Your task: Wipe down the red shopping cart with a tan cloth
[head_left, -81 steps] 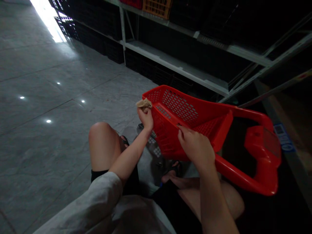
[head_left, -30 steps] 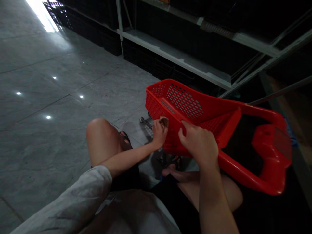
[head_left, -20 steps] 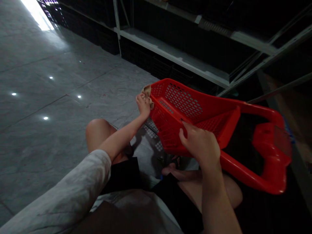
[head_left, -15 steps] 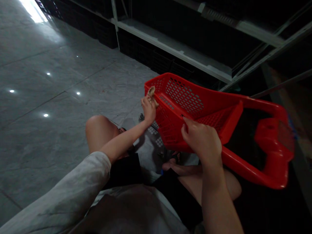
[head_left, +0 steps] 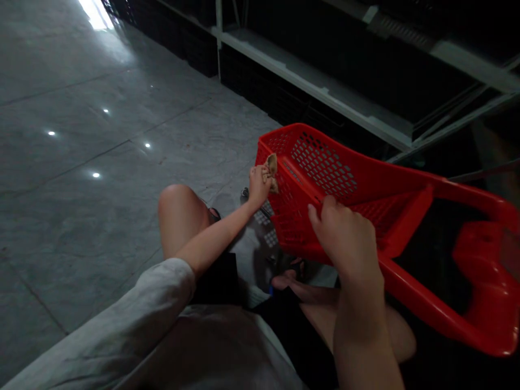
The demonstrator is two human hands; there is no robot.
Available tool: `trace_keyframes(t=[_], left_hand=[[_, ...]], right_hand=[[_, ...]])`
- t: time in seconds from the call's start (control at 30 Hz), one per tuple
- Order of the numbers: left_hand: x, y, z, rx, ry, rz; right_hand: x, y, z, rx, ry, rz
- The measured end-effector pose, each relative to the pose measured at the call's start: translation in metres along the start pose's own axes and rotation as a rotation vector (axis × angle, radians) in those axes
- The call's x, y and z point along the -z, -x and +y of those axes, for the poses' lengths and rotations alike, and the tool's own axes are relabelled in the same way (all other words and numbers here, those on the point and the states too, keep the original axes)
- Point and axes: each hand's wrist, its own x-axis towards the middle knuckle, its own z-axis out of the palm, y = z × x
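Grey floor tiles [head_left: 81, 227] spread at left; the left hand [head_left: 259, 187] pinches a tan cloth [head_left: 272, 171], now moved up to the rim of a red plastic basket [head_left: 390, 184], whose side the right hand [head_left: 345, 241] clasps.

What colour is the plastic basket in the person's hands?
The plastic basket is bright red; the head view shows it best.

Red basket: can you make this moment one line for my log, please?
Right hand: grips red plastic basket | Left hand: holds tan cloth at its rim | Behind: metal shelving
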Motion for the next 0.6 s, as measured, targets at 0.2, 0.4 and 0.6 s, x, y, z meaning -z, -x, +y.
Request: trace_keyframes(t=[0.2, 0.4, 0.6], left_hand=[[-0.011, 0.081, -0.007, 0.085, 0.071, -0.087], [-0.019, 0.125, -0.012, 0.162, 0.118, -0.157], [0.018, -0.005, -0.028, 0.261, 0.018, 0.176]], right_hand=[[-0.014, -0.028, -0.021, 0.025, -0.109, 0.01], [-0.027, -0.021, -0.012, 0.028, -0.071, 0.025], [-0.033, -0.001, 0.003, 0.014, -0.093, -0.013]])
